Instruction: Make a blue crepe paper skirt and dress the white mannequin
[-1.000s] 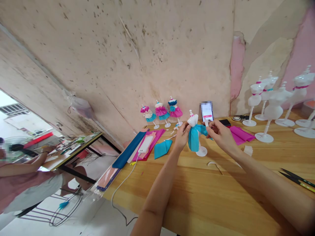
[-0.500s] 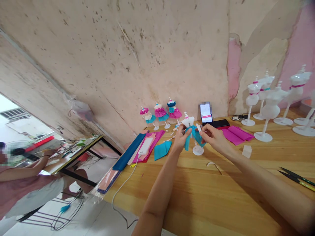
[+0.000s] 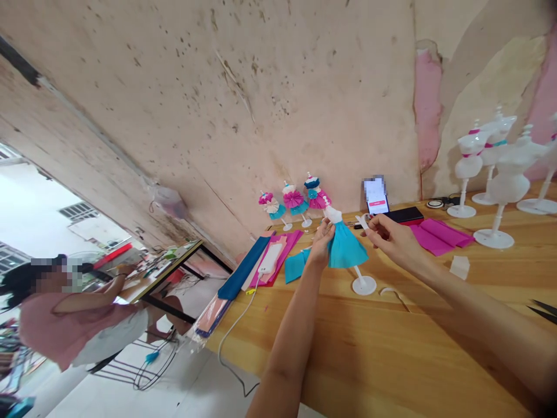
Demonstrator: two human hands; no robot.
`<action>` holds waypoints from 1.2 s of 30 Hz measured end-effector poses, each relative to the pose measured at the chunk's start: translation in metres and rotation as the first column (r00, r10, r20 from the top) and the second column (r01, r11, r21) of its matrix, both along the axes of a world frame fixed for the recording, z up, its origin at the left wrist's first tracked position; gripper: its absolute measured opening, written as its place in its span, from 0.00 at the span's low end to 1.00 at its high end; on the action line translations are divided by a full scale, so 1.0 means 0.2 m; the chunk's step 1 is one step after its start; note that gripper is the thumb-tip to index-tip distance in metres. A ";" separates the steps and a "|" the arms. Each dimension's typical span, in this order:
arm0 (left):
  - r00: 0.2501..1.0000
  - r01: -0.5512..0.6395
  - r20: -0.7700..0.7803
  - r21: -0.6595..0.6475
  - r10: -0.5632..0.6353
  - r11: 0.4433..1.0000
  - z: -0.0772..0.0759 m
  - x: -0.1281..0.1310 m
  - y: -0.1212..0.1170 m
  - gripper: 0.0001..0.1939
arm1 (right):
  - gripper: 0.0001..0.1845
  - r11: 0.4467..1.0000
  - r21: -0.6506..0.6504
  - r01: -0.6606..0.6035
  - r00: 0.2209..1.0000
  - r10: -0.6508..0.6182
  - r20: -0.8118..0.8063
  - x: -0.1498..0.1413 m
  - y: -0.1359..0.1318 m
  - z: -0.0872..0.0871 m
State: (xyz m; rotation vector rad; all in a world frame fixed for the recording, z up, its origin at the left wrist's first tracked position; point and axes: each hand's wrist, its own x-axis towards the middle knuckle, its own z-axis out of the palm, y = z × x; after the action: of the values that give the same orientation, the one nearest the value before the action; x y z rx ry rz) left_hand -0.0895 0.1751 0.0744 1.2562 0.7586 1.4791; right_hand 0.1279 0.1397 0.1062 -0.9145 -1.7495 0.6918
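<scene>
My left hand [image 3: 322,241] grips a small white dress form [image 3: 333,215] at its waist, where a turquoise paper skirt [image 3: 346,247] hangs. The form tilts to the left, with its round base [image 3: 364,285] at the tabletop. My right hand [image 3: 387,235] is closed in a pinch on a narrow white strip [image 3: 361,223], held just right of the form and apart from the skirt. Folded turquoise paper [image 3: 296,267] lies left of my left hand, partly covered by it.
Several dressed forms [image 3: 295,200] stand along the wall. A phone [image 3: 376,196] leans behind my right hand. Bare white forms [image 3: 509,186] and magenta paper [image 3: 441,235] are at right, scissors [image 3: 543,310] at the right edge. A person [image 3: 82,313] sits at another table.
The form has turned and tilted left, and the skirt now hangs spread in front. My right hand has drawn away from the skirt with the white strip. The view has shifted left.
</scene>
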 end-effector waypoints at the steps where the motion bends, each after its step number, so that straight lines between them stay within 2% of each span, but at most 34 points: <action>1: 1.000 0.010 -0.014 -0.003 -0.010 1.000 0.00 0.00 0.00 0.31 | 0.10 0.999 0.020 0.026 0.999 -0.027 0.027 0.00 0.00 0.00; 6: 0.996 0.058 -0.071 0.041 -0.055 0.997 0.02 0.06 -0.03 0.30 | 0.08 0.990 0.104 0.098 0.983 -0.113 0.141 0.03 0.00 0.02; 10: 0.992 0.066 -0.113 0.069 -0.058 0.995 0.06 0.13 -0.07 0.28 | 0.08 0.954 0.253 0.162 0.949 -0.221 0.224 0.09 -0.01 0.09; 14: 0.988 0.065 -0.144 0.080 -0.053 0.995 0.10 0.17 -0.11 0.25 | 0.12 0.918 0.335 0.214 0.930 -0.297 0.218 0.12 -0.02 0.12; 18: 0.985 0.001 -0.169 0.157 0.025 0.988 0.12 0.22 -0.14 0.23 | 0.15 0.919 0.347 0.186 0.943 -0.267 0.201 0.10 -0.02 0.11; 25: 0.983 -0.039 -0.170 0.180 0.070 0.983 0.14 0.27 -0.19 0.22 | 0.15 0.903 0.368 0.220 0.925 -0.314 0.216 0.09 -0.02 0.10; 36: 0.994 -0.009 -0.105 0.159 0.026 0.987 0.15 0.29 -0.20 0.22 | 0.17 0.918 0.319 0.238 0.927 -0.312 0.207 0.08 -0.01 0.09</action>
State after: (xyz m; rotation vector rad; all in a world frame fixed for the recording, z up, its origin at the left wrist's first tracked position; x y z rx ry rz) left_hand -0.0319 0.1355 0.1036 1.4619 0.7344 1.5198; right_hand 0.1432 0.1376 0.1244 -1.0529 -1.8335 0.1294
